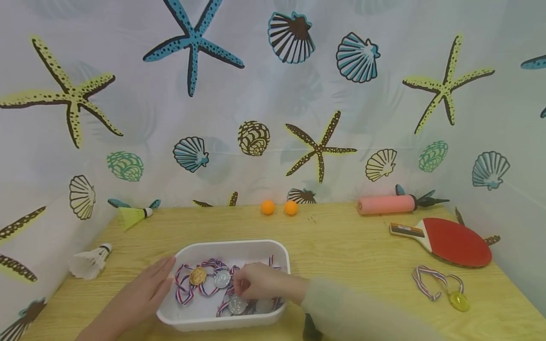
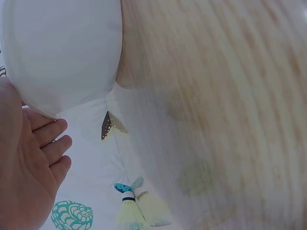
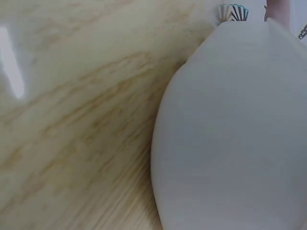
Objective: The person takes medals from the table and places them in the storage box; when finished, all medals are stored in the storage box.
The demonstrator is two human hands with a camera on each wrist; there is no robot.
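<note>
A white plastic basin (image 1: 222, 325) holds several medals on red, white and blue striped ribbons. At its left lie a gold medal (image 1: 198, 275) and a silver medal (image 1: 222, 279); another silver medal (image 1: 237, 304) is nearer the front, below my right hand (image 1: 260, 282). That hand reaches in over the right side, fingers curled and pinching at the ribbon of the front medal, its fingertips partly hidden. My left hand (image 1: 147, 289) rests along the basin's outer left wall with fingers nearly straight. The left wrist view shows those fingers (image 2: 53, 146) right at the basin's rim.
Yellow (image 1: 132, 216) and white (image 1: 90, 261) shuttlecocks lie at the left. Two orange balls (image 1: 279, 207) sit at the back. Toward the right are a pink cylindrical pump (image 1: 386, 204), a red table tennis paddle (image 1: 456, 241) and a loose gold medal (image 1: 459, 301) with striped ribbon.
</note>
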